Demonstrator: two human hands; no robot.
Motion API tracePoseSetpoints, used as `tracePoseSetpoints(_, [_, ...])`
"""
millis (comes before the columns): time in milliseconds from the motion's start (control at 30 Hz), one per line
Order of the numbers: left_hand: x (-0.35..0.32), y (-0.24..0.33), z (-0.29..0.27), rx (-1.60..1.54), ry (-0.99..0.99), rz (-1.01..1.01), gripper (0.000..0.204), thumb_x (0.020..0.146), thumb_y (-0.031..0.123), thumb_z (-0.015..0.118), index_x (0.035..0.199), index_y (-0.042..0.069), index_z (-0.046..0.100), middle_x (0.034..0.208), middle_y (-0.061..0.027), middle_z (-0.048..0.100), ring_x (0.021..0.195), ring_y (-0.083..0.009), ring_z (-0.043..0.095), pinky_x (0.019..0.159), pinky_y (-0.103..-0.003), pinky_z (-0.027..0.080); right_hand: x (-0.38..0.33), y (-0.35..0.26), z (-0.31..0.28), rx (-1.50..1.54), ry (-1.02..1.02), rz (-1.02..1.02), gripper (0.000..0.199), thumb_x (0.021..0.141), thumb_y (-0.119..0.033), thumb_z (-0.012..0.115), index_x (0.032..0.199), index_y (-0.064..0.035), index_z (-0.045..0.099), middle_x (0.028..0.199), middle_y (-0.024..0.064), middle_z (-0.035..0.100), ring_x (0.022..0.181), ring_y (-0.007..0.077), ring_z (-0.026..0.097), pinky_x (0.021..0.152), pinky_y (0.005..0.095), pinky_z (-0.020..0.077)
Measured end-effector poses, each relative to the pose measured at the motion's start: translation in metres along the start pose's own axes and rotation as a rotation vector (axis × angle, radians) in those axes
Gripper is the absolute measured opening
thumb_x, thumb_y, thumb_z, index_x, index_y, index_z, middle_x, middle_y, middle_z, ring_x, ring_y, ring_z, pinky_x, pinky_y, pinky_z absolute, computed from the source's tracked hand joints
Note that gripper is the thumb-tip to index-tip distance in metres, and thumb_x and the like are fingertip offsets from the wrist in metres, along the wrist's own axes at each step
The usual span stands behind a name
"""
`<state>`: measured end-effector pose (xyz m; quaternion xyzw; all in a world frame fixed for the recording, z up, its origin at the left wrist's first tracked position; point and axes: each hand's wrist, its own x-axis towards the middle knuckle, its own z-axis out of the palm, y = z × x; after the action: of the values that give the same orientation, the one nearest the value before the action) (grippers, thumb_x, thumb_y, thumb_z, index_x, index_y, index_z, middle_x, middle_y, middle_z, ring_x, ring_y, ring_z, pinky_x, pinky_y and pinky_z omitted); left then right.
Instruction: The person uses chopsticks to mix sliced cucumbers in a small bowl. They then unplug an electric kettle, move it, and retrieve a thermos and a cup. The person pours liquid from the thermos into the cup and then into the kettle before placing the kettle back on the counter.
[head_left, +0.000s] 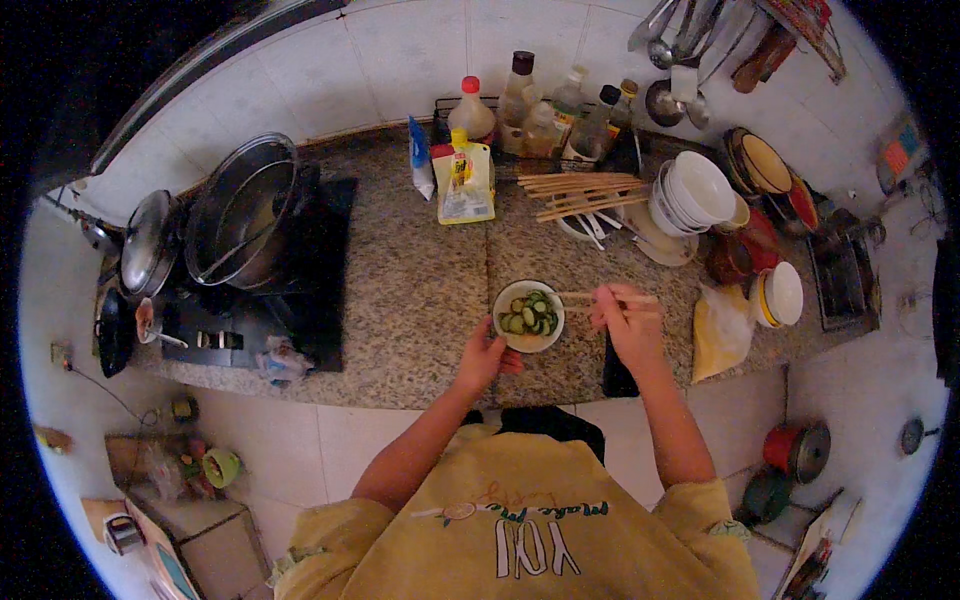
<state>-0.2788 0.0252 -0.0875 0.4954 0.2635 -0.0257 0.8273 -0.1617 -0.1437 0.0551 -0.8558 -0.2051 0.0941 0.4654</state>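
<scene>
A small white bowl (536, 346) of sliced cucumber (528, 314) is at the front edge of the granite counter, in front of me. My left hand (488, 358) is closed on the bowl's lower left side, the thumb near the rim and the fingers partly hidden beneath it. Whether the bowl rests on the counter or is lifted, I cannot tell. To its right, my right hand (632, 322) is wrapped round a pair of wooden chopsticks (576, 296). Their tips point left and reach the bowl's right rim, beside the cucumber.
A stove with a large pot (245, 215) occupies the left. Behind the bowl stand a yellow pouch (466, 190) and several bottles (520, 100). Loose chopsticks (580, 184) and stacked white bowls (700, 190) lie to the back right; a yellow bag (722, 332) is nearer.
</scene>
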Motion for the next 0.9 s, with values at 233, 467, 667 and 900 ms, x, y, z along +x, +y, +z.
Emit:
tracePoseSetpoints(233, [0.002, -0.001, 0.000, -0.007, -0.002, -0.008, 0.056, 0.085, 0.008, 0.038, 0.131, 0.003, 0.007, 0.073, -0.0155, 0.056, 0.056, -0.0209, 0.058, 0.052, -0.032, 0.051, -0.003, 0.028, 0.026, 0.036, -0.068, -0.361, 0.015, 0.079, -0.015, 0.053, 0.081, -0.0015, 0.059, 0.079, 0.0116, 0.060, 0.069, 0.0216, 0.059, 0.060, 0.0295, 0.0464])
tracePoseSetpoints(467, [-0.004, 0.007, 0.005, 0.017, 0.023, -0.036, 0.055, 0.085, 0.008, 0.037, 0.131, 0.004, 0.008, 0.074, -0.0147, 0.057, 0.057, -0.0204, 0.058, 0.052, -0.032, 0.051, -0.008, 0.016, 0.015, -0.035, -0.273, -0.504, 0.011, 0.080, -0.010, 0.053, 0.080, 0.0011, 0.058, 0.071, 0.0072, 0.058, 0.060, 0.0135, 0.054, 0.055, 0.0254, 0.0437])
tracePoseSetpoints(667, [-0.004, 0.008, 0.004, 0.038, 0.015, -0.012, 0.056, 0.084, 0.007, 0.038, 0.131, 0.004, 0.008, 0.073, -0.0148, 0.057, 0.058, -0.0208, 0.058, 0.052, -0.032, 0.051, -0.004, 0.014, 0.012, 0.015, -0.168, -0.300, 0.010, 0.078, -0.009, 0.055, 0.081, -0.0008, 0.059, 0.077, 0.0107, 0.060, 0.069, 0.0207, 0.058, 0.061, 0.0301, 0.0462])
tracePoseSetpoints(900, [-0.005, 0.007, 0.005, 0.019, 0.005, -0.028, 0.055, 0.085, 0.008, 0.039, 0.131, 0.003, 0.009, 0.073, -0.0148, 0.057, 0.059, -0.0208, 0.058, 0.053, -0.033, 0.052, 0.003, 0.028, 0.028, 0.041, -0.205, -0.396, 0.010, 0.076, -0.010, 0.055, 0.081, -0.0026, 0.060, 0.080, 0.0121, 0.061, 0.073, 0.0240, 0.059, 0.065, 0.0310, 0.0471])
